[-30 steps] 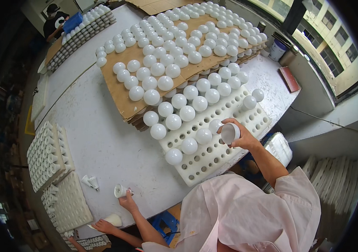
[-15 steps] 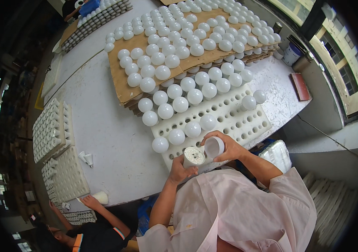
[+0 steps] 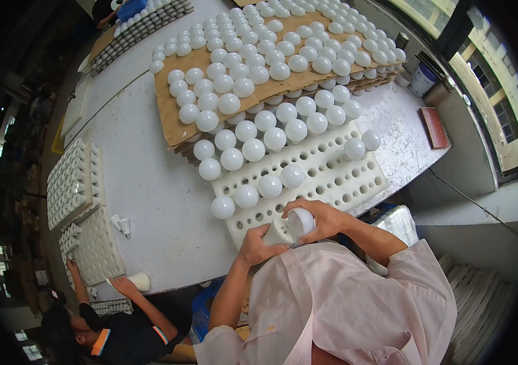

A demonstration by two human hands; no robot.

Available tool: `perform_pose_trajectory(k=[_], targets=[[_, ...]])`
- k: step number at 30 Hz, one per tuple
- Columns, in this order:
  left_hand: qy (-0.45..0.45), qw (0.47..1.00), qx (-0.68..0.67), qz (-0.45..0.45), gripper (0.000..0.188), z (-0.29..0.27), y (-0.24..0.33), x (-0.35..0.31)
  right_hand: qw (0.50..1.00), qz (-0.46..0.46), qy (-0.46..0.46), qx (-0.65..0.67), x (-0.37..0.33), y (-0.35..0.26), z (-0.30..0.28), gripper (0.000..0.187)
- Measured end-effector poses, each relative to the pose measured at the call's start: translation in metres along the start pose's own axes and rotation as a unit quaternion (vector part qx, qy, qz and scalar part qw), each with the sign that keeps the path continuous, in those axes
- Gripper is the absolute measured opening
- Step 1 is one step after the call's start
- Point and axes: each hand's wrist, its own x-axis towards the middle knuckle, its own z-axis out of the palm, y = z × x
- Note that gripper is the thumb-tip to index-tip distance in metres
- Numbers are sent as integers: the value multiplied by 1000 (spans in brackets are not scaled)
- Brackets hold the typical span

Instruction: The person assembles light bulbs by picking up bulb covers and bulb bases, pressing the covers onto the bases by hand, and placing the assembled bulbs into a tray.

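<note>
Low over the near edge of the table, my left hand grips a white LED bulb base, its round board of small dots facing the cover. Close beside it, my right hand is closed round a white bulb cover, tilted with its open rim toward the base. Rim and board are nearly together; whether they touch I cannot tell. Just beyond both hands lies a white foam tray with rows of holes, several round white bulbs standing in it.
Behind the tray, stacked cardboard sheets carry many white domes. More foam trays with white bases stand at left, near loose white cone-shaped parts. A co-worker sits at lower left. A dark red box lies by the window wall.
My hands have brought the cover and the base closer together, and the cover has tilted toward the board. The co-worker's hands have shifted a little over the left trays.
</note>
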Motion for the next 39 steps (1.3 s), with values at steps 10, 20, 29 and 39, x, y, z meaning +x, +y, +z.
perform_pose_trajectory(k=[10, 20, 29, 39], targets=[[-11, 992, 125, -31, 40, -3, 31, -6, 970, 33, -129, -204, 12, -17, 15, 84], [16, 985, 168, 27, 47, -6, 30, -11, 970, 1, -111, -218, 18, -9, 32, 76], [22, 981, 195, 4, 53, -8, 39, -13, 956, -188, 60, -217, 21, -8, 57, 67], [-28, 995, 33, -92, 47, -6, 31, -4, 966, -204, 120, -104, 22, -4, 61, 44]])
